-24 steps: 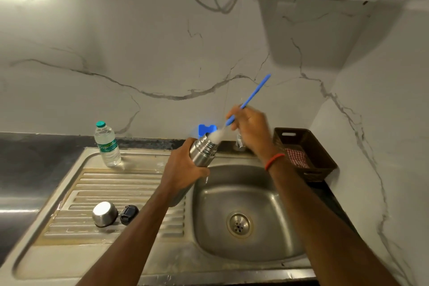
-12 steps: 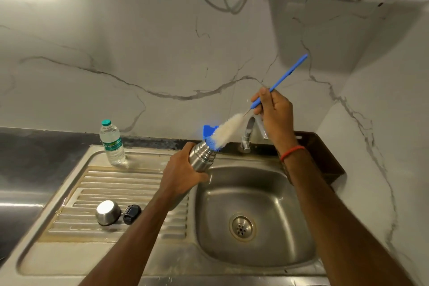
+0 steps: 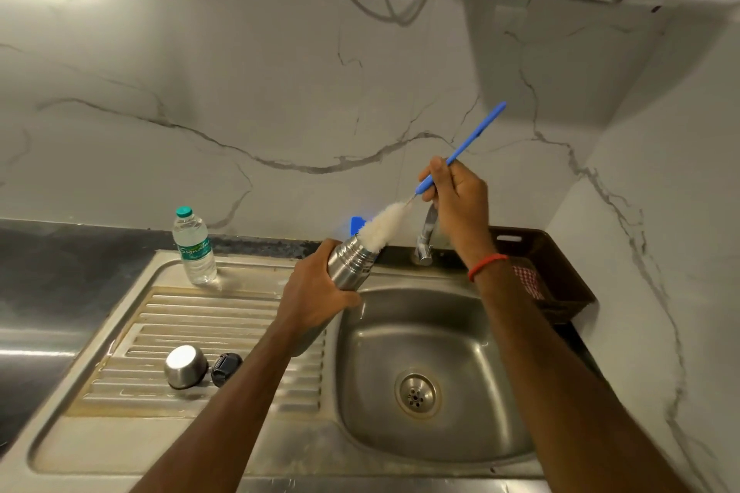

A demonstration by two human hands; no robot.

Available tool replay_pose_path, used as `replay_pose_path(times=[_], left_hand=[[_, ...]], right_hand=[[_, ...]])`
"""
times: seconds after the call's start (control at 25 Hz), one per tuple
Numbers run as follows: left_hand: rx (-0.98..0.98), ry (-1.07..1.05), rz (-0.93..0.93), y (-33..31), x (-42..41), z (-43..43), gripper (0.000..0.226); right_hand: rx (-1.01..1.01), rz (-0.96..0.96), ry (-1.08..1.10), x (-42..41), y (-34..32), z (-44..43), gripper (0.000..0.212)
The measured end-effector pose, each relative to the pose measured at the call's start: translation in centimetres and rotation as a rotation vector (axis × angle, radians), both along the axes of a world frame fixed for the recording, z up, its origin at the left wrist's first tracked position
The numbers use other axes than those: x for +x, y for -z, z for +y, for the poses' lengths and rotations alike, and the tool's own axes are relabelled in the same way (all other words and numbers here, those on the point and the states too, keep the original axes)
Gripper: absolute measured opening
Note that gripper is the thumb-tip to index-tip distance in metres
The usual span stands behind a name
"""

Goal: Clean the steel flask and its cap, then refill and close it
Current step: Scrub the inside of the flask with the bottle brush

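Left hand [image 3: 316,292] is gripping the steel flask [image 3: 352,264], fingers curled tight round its body. It is holding the flask tilted, mouth pointing up and to the right, over the left edge of the sink [image 3: 460,332]. The lower half of the flask is hiding behind the hand and forearm.

Right hand [image 3: 460,204] is pinching the brush [image 3: 474,136] low on its blue handle, thumb and fingers closed round it, with the handle's free end sticking up to the right. The white bristles are slanting down to the left and their low end is meeting the flask's mouth; cannot tell how deep they are going in. A red thread [image 3: 486,264] is sitting round the right wrist.

The steel cap [image 3: 185,366] is lying on the ribbed drainboard [image 3: 200,316], well apart from the flask, with the black stopper [image 3: 226,366] lying just beside it on the right. Neither hand is touching them.

A plastic water bottle [image 3: 194,248] is standing upright at the back of the drainboard, green lid on. The tap [image 3: 426,236] is standing behind the sink, partly hiding behind the right hand. A brown basket [image 3: 560,264] is sitting to the right of the sink, with a checked cloth [image 3: 528,280] lying in it.
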State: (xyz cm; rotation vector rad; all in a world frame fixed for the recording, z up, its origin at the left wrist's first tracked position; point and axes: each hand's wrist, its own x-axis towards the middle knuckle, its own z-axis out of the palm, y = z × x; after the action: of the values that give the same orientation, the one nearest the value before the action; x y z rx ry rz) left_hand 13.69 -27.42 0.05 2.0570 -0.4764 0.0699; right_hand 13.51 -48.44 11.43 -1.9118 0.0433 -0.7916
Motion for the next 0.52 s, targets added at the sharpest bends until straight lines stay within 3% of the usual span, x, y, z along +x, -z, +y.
replay_pose_path(times=[0.2,0.36,0.52], left_hand=[[-0.016,0.042,0.006,0.8,-0.3,-0.1,0.079],[0.007,0.021,-0.005,0.8,0.1,0.8,0.076],[0.046,0.026,-0.050,0.3,0.4,0.3,0.074]], right_hand=[[-0.159,0.197,-0.156,-0.9,2.7,1.4,0.030],[-0.033,0.076,-0.018,-1.0,-1.8,-3.0,0.031],[0.071,0.031,-0.006,-0.8,-1.2,-1.8,0.031]])
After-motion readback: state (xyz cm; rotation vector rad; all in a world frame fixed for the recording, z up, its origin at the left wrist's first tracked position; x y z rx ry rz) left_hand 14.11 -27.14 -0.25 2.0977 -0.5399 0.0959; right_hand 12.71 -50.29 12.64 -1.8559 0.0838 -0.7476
